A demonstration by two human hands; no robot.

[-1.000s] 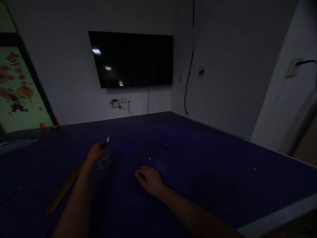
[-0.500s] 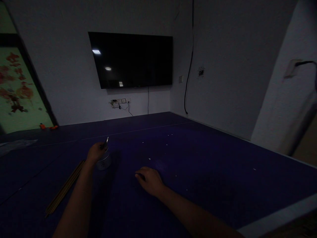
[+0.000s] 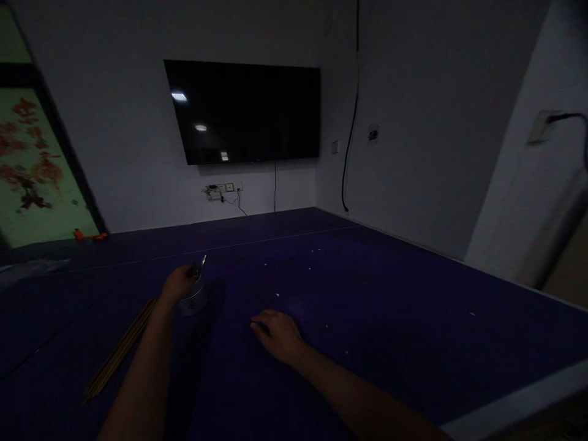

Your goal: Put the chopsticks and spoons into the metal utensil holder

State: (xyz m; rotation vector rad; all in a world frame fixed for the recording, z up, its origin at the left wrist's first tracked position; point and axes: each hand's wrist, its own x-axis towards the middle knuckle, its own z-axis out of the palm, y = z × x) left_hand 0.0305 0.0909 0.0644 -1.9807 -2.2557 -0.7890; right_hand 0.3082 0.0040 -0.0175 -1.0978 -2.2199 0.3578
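On the left, my left hand point(image 3: 178, 285) is closed at the rim of a small pale cup point(image 3: 193, 301) with dark marks on its side. A slim, shiny metal utensil point(image 3: 203, 263) sticks up at its fingertips, tilted to the right; its exact kind is too dark to tell. Beside my left forearm lies a bundle of thin yellowish sticks point(image 3: 120, 350), like chopsticks, partly behind the arm. My right hand point(image 3: 279, 335) rests on the dark blue tabletop point(image 3: 395, 294), fingers loosely bent, thumb apart from the forefinger, holding nothing.
Small white scraps point(image 3: 277, 295) dot the table. Clear plastic point(image 3: 34, 271) lies at the far left, near small orange objects point(image 3: 79, 234). A television point(image 3: 248, 113) hangs on the wall above sockets point(image 3: 225, 188). A black cable point(image 3: 351, 135) runs down the right wall.
The shiny utensil's tip has shifted slightly to the right and stands farther from the left fingers. The right hand, the cup and the sticks stay in place.
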